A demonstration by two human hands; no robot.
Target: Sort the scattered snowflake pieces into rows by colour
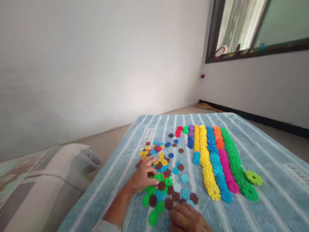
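A loose pile of small plastic snowflake discs (pixel 166 175) in green, brown, blue and yellow lies on a blue striped mat (pixel 272 193). My left hand (pixel 145 175) rests on the pile's left side, fingers curled over a few discs near a green one (pixel 159 177). My right hand (pixel 188 219) lies at the pile's near edge by brown discs (pixel 169 203), fingers bent down on the mat; what they hold, if anything, is hidden. To the right lie sorted rows of discs: yellow (pixel 206 161), blue (pixel 217 167), pink (pixel 227 170), green (pixel 235 161), orange (pixel 218 137).
A grey and white cushion (pixel 48 180) lies at the left beside the mat. A white wall rises behind, with a dark-framed window (pixel 256 29) at the top right. A single large green disc (pixel 253 178) sits right of the green row.
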